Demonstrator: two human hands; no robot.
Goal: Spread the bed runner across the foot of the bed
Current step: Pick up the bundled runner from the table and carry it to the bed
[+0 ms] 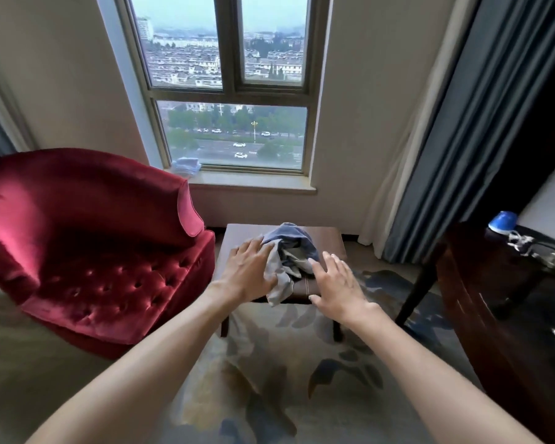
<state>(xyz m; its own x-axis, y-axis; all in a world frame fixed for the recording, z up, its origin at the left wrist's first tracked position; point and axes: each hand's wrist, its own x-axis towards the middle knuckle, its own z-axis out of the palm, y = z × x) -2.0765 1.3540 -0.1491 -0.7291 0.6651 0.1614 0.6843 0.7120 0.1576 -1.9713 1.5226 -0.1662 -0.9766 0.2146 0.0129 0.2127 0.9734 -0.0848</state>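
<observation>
A crumpled blue and grey bed runner (290, 257) lies bunched on a small dark brown stool (321, 235) below the window. My left hand (249, 272) rests flat against the runner's left side, fingers spread and touching the cloth. On the runner's right side my right hand (335, 290) hovers with open fingers, fingertips at the cloth's edge. Neither hand has closed on the fabric. No bed shows in this view.
A red velvet armchair (87, 238) stands left of the stool. A dark wooden desk (494, 302) with a blue-capped item (502, 221) is on the right, beside dark blue curtains (474, 129). A folded blue cloth (186, 165) lies on the windowsill. Patterned carpet (269, 379) covers the floor.
</observation>
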